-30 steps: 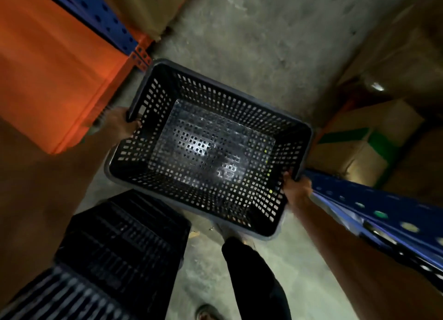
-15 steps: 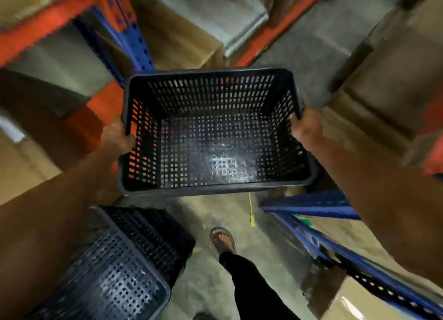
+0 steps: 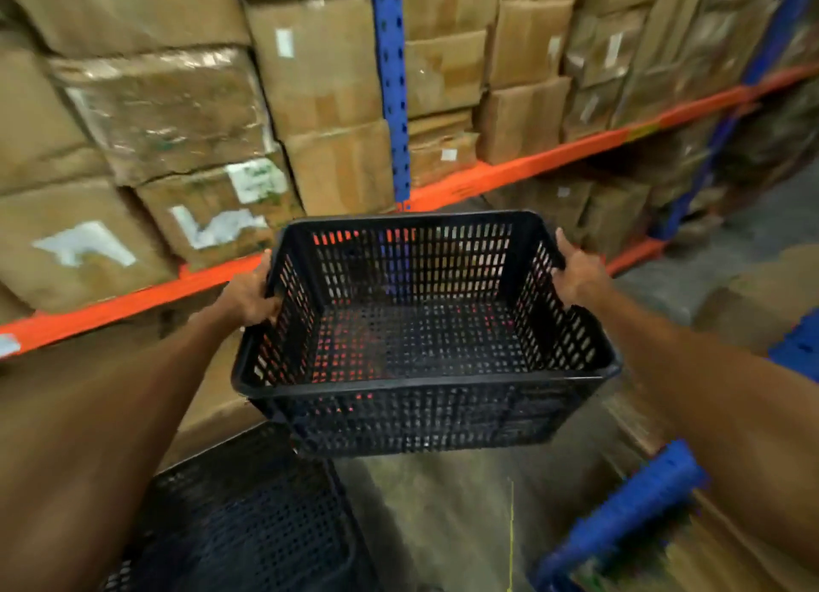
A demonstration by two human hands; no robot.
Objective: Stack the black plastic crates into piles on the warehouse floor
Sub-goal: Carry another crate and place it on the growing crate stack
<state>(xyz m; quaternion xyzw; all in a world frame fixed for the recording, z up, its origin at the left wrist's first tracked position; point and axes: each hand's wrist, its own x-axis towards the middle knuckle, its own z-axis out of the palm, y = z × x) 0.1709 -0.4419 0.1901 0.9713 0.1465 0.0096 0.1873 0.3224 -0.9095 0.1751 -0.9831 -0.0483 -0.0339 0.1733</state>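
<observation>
Warehouse racking fills your view, cardboard boxes [image 3: 177, 117] packed tight above an orange beam [image 3: 532, 170] and around a blue upright [image 3: 392, 81].

Your left hand [image 3: 250, 296] grips the left short end of the black crate [image 3: 421, 338], fingers curled over its rim. Your right hand [image 3: 574, 272] holds the opposite end the same way. The crate hangs empty and roughly level between them, clear of the floor [image 3: 443, 503].

Half a second ago you were looking down at your foot. Now your gaze has lifted toward the shelving, and the crate has come up with it while your grip has not shifted. A second black crate [image 3: 248, 516] stays low on your left, just past the near left corner of the one you carry. My reading is that you are mid-carry and nothing has been stacked with this crate yet. That lower crate looks like the likely pile.

Motion blur smears much of the picture. The lower crate is cut off by the frame and partly covered by your left forearm, so whether it is one crate or several nested is unclear. A blue object [image 3: 629, 503] at lower right is too blurred to name.
</observation>
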